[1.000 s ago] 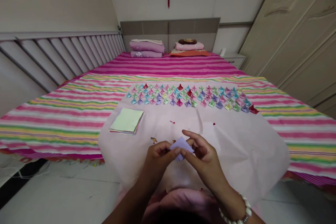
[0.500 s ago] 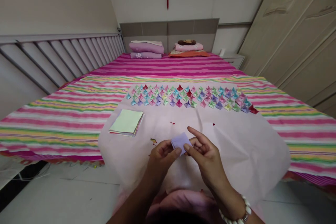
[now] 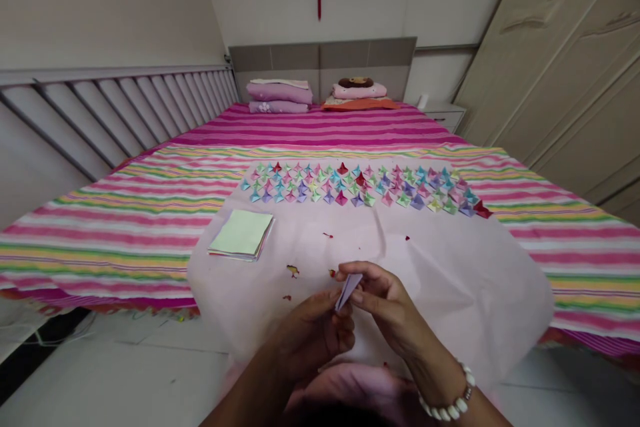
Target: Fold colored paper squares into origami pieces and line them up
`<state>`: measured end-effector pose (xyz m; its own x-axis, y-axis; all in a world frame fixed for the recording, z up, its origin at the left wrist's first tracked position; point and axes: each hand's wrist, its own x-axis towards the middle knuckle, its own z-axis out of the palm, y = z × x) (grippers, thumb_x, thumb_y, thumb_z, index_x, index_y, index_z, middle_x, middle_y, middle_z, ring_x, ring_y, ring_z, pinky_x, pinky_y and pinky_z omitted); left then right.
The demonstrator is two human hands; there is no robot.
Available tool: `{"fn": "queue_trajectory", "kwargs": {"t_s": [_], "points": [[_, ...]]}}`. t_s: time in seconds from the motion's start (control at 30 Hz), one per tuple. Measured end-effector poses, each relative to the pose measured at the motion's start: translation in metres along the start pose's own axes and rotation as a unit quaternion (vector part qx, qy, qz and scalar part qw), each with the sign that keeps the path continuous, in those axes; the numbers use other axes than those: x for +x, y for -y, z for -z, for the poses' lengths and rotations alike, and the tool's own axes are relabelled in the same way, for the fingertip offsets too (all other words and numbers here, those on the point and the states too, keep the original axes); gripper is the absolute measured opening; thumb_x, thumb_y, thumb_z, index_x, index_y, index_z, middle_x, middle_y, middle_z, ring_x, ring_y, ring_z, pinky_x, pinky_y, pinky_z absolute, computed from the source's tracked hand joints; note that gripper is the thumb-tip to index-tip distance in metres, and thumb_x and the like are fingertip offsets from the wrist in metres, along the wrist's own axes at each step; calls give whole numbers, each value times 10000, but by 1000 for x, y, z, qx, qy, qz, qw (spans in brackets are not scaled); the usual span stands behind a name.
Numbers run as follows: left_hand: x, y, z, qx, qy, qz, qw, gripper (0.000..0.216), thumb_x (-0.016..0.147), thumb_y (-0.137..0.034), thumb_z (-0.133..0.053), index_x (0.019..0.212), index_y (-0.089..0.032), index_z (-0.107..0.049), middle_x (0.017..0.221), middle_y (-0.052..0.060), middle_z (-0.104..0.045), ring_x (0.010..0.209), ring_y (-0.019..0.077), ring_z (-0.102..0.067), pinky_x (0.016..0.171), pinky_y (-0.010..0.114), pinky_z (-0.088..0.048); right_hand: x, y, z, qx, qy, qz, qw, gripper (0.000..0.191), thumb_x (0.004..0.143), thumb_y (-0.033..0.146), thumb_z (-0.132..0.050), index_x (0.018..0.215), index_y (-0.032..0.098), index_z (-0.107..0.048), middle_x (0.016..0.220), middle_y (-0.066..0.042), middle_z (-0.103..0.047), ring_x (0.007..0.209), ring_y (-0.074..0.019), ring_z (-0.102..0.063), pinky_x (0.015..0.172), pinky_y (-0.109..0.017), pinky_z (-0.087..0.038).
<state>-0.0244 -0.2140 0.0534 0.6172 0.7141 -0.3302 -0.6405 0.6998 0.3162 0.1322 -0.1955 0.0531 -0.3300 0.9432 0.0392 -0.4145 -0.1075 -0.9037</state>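
Note:
A small folded piece of lilac paper [image 3: 349,290] is held between both hands, tilted so that it shows nearly edge-on. My left hand [image 3: 317,327] pinches its lower left end, with the other fingers curled underneath. Fingers and thumb of my right hand [image 3: 383,293] close on its upper and right side; a white beaded bracelet circles that wrist. Left of the hands lies a stack of square paper [image 3: 241,233], pale green on top. Beyond them, several rows of small folded paper shapes [image 3: 341,197] in many colours stand on the pale pink sheet [image 3: 440,267].
The sheet covers a bed with a striped bedspread [image 3: 110,233]. Folded bedding [image 3: 279,95] and a second pile [image 3: 359,92] rest by the headboard [image 3: 367,60]. A white slatted rail [image 3: 145,107] runs along the left, and a wardrobe [image 3: 560,67] stands at the right.
The lilac paper has turned from lying face-up to nearly edge-on. My right index finger, raised before, has come down onto the paper; my left hand has rolled and shifted slightly lower.

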Motion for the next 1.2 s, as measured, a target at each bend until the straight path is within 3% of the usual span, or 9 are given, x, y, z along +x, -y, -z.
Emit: {"fn": "queue_trajectory", "kwargs": {"t_s": [0.1, 0.2, 0.37, 0.5, 0.67, 0.8, 1.0, 1.2], "points": [[1, 2, 0, 5, 7, 18, 1000, 206, 691, -218, -783, 837, -115, -680, 616, -36, -560, 520, 32, -504, 564, 172, -405, 1, 1, -3, 18, -7, -3, 1000, 158, 691, 248, -783, 803, 196, -684, 729, -6, -687, 634, -141, -615, 615, -268, -478], [3, -1, -4, 94, -20, 7, 995, 201, 712, -281, -737, 808, -113, -683, 680, 2, -605, 564, 58, -528, 572, 187, -397, 2, 6, -4, 19, -9, -21, 1000, 169, 695, 281, -780, 706, 183, -643, 571, 20, -633, 496, -131, -568, 521, -263, -449], [5, -12, -6, 244, -115, -164, 949, 264, 792, -389, -630, 875, -147, -696, 860, 69, -681, 836, 177, -594, 721, 272, -431, 5, 10, -1, -11, -75, -15, 997, 214, 616, 298, -834, 660, 164, -672, 583, -1, -667, 554, -129, -585, 586, -251, -450], [-2, -21, -1, 272, -94, -267, 920, 345, 728, -420, -713, 953, -158, -703, 959, 89, -692, 892, 208, -599, 812, 325, -442, 5, 8, 0, -22, -106, -19, 994, 224, 582, 300, -852, 661, 161, -695, 576, 2, -665, 555, -115, -568, 588, -230, -433], [-7, -22, 4, 407, -95, -264, 869, 281, 720, -302, -753, 969, -172, -730, 686, 3, -651, 661, 114, -552, 652, 226, -432, 5, 8, -5, -27, -94, -32, 995, 245, 602, 325, -840, 681, 152, -685, 554, -7, -671, 519, -108, -575, 575, -221, -426], [-4, -18, 1, 451, -125, -286, 836, 193, 748, -286, -720, 903, -176, -749, 617, -17, -619, 580, 90, -525, 576, 201, -429, 4, 7, -9, -36, -77, -28, 996, 245, 622, 332, -828, 711, 150, -689, 541, -7, -672, 485, -102, -576, 549, -212, -417], [-3, -15, -9, 450, -146, -298, 829, 176, 748, -270, -701, 893, -179, -744, 576, -25, -606, 536, 87, -532, 518, 188, -443, 3, 3, -9, -39, -69, -17, 997, 198, 665, 303, -806, 736, 161, -688, 519, 12, -657, 464, -94, -582, 530, -201, -412], [-7, -17, -7, 450, -126, -301, 831, 127, 742, -220, -701, 854, -194, -756, 622, -10, -638, 519, 80, -543, 492, 184, -452, 3, 2, -8, -28, -52, 0, 998, 112, 683, 240, -794, 739, 177, -721, 537, 21, -652, 464, -90, -595, 522, -199, -437]]}}
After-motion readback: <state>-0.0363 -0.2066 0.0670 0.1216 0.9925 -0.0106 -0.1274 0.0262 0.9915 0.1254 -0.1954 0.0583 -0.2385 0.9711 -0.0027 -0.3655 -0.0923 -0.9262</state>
